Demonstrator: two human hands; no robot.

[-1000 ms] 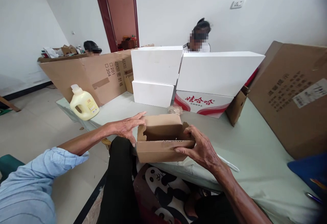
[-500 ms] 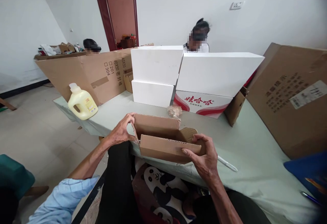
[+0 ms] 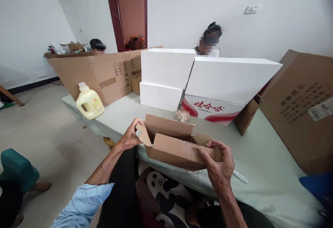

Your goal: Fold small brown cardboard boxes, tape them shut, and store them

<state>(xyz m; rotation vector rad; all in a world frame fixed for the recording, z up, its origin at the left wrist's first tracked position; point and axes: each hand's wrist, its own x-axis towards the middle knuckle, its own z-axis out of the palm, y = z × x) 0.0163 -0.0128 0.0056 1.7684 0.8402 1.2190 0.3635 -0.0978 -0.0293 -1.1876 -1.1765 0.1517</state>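
A small brown cardboard box [image 3: 177,148] sits open at the near edge of the pale green table [image 3: 260,158]. My left hand [image 3: 131,136] pinches the side flap at the box's left end between thumb and fingers. At the right end, my right hand [image 3: 220,167] wraps around the corner, thumb on the front wall and fingers over the end flap. The back flap stands up behind the opening. The inside of the box is hidden from here.
A yellow detergent jug [image 3: 90,101] stands at the table's left corner. White foam boxes [image 3: 168,68] and a red-and-white carton [image 3: 212,106] line the back, with large cardboard cartons [image 3: 304,106] at right and left. A crumpled plastic bag [image 3: 182,115] lies behind the box. Two people sit beyond.
My left hand went from lying flat beside the box to pinching its left flap. The front wall has folded up and my right hand shifted to the right corner. The view drifted slightly.
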